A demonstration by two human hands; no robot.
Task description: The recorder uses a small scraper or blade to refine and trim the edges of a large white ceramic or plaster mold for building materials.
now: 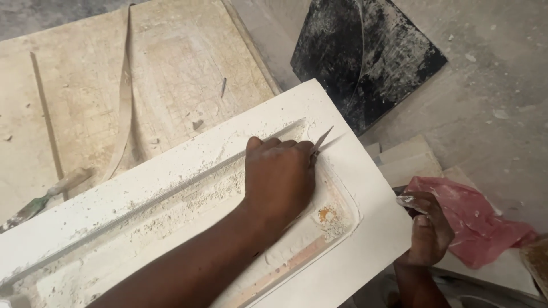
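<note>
Scraping step in hand, by the look of it — cleaning out the recessed channel of a white plaster panel [348, 188] laid slantwise across the bench [74, 97], its far corner reaching toward the bench's right edge. Channel floor strewn with crumbs and powder; an orange-brown stain near the panel's right end. Beyond that edge, on the floor, a black dusty sheet [371, 57], and nearer, a crumpled pink plastic bag [479, 222] on some stacked boards.

Left hand [279, 182] stretched out over the panel, forearm running along the recess, knuckles up, grip closed tight on a thin metal blade [322, 138] whose tip points at the channel's far corner. Right hand [428, 228] down at the panel's right edge, fingers curled round a small pale scrap — apparently steadying the panel there, though contact hard to confirm.

Next move likely calling for a light, shallow drag along the groove wall, tip kept low so as not to gouge the soft plaster.

Near the bench's left edge, a plaster-caked tool with a wooden handle [40, 199], lying untouched.
</note>
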